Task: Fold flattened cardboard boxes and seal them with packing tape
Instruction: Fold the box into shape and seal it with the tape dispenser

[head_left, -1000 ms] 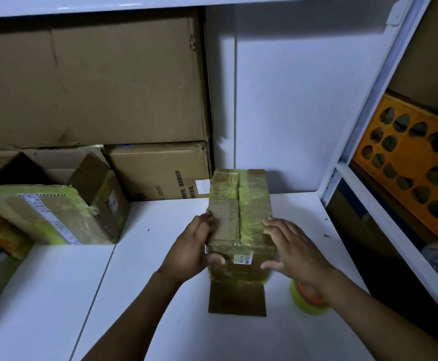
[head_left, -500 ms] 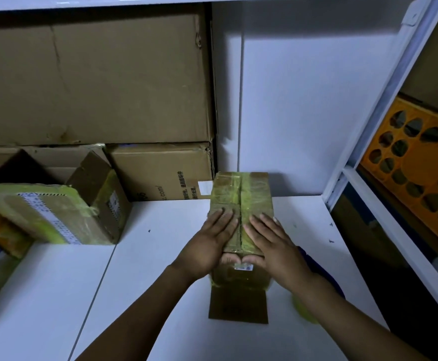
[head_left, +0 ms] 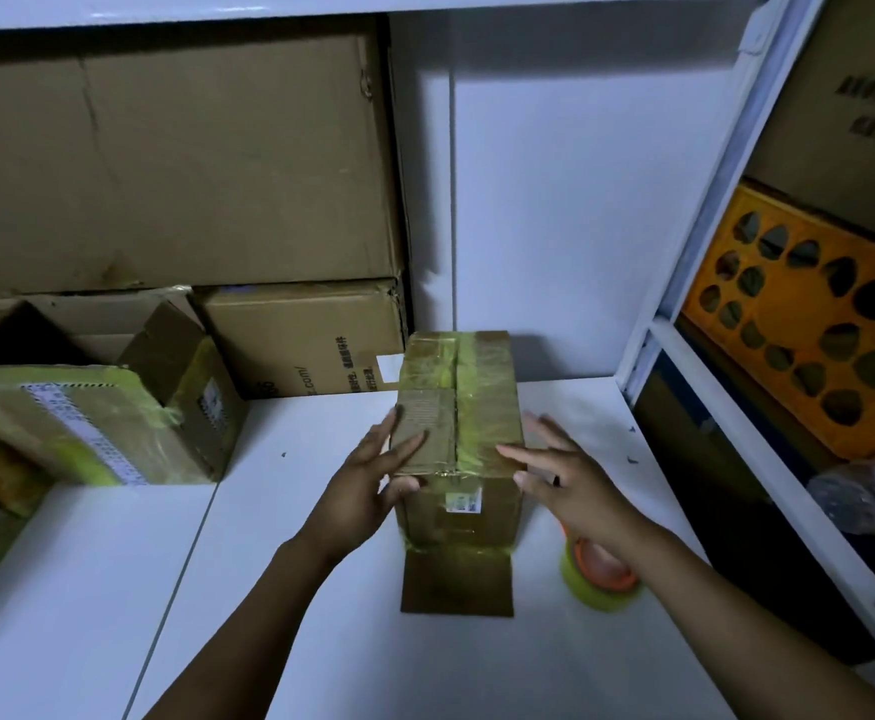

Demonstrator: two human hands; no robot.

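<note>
A small brown cardboard box [head_left: 458, 407] stands on the white table [head_left: 321, 641], its top flaps down and covered with yellowish tape along the seam. A loose bottom flap [head_left: 457, 582] lies flat toward me. My left hand [head_left: 373, 480] rests on the box's near left corner, fingers spread over the top edge, thumb on the front face. My right hand [head_left: 560, 470] hovers at the box's right side, fingers apart, index fingertip touching the top. A roll of yellow packing tape [head_left: 599, 576] with an orange core lies on the table under my right wrist.
Large cardboard boxes [head_left: 175, 158] are stacked at the back left, with a smaller carton [head_left: 300, 340] below. A taped parcel [head_left: 92, 423] lies at the left. A white shelf frame [head_left: 695, 283] rises at the right, an orange perforated crate [head_left: 809, 330] behind it.
Both hands lay flat together on the box top half a second ago. They have since slid apart, the left to the near left corner and the right off toward the right side.
</note>
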